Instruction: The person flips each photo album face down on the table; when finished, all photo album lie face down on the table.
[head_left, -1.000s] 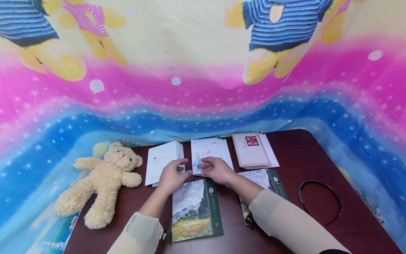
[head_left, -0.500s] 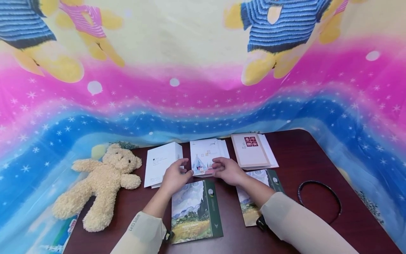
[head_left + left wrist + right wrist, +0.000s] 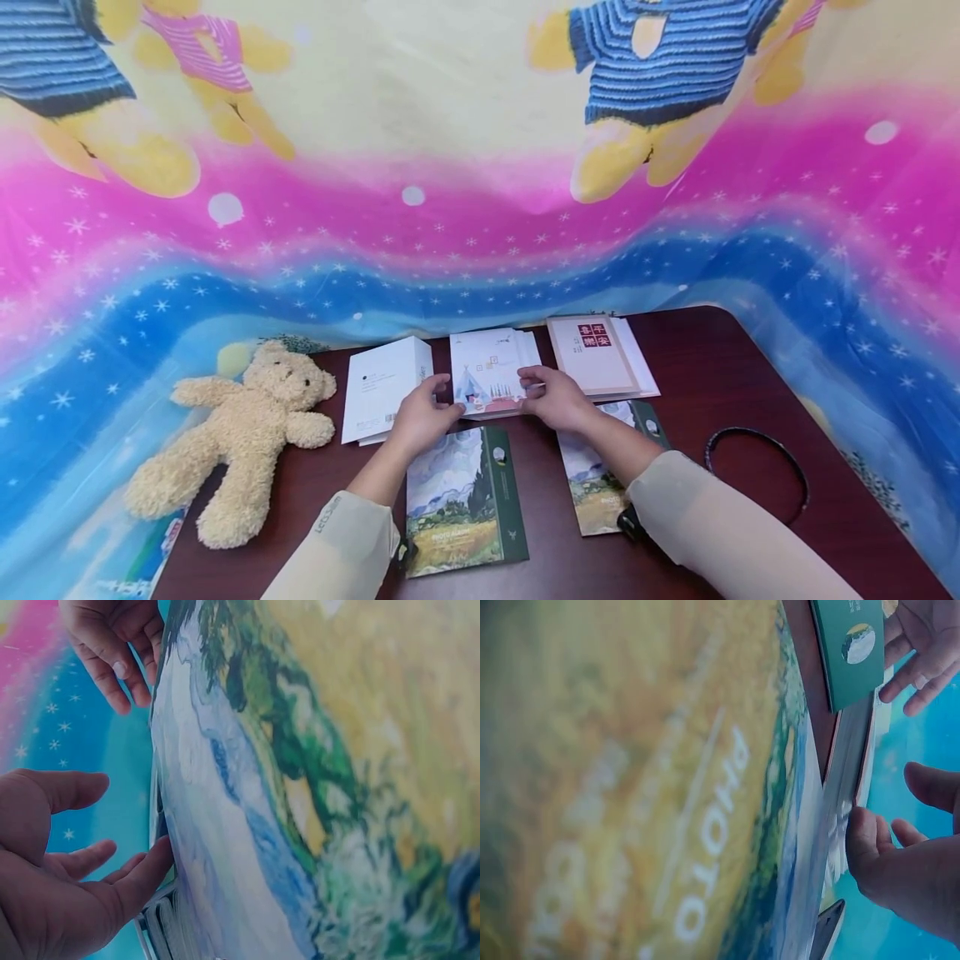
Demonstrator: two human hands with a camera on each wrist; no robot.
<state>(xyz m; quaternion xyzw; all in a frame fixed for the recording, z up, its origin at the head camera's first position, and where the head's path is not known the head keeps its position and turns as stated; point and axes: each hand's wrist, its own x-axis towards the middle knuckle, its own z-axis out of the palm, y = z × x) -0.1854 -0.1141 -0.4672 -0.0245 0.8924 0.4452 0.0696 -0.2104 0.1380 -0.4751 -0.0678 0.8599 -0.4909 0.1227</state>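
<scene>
At the center of the frame, a white tent-illustrated booklet (image 3: 480,358) lies on the table (image 3: 697,358), its small print too fine to read. The left hand (image 3: 425,410) is at its lower-left corner, fingers relaxed and apart; the right hand (image 3: 558,398) is at its lower-right corner, fingers loosely bent and separated. Whether either touches the booklet I cannot tell.

Just left of it is a white booklet (image 3: 382,383) with a barcode, a few tiny lines and lettering along its spine. Right of it, a cream booklet (image 3: 588,362) carries four characters in red squares, 平安喜樂 (the smaller column beside them is illegible).

At bottom center, a landscape-painted album (image 3: 453,500) reads "PHOTO ALBUM" above a blurred line. A matching album (image 3: 592,492) sits right of it, partly under the right forearm; the right wrist view shows its large "PHOTO". The left sleeve (image 3: 337,533) seems to say "Lets Slim".
</scene>
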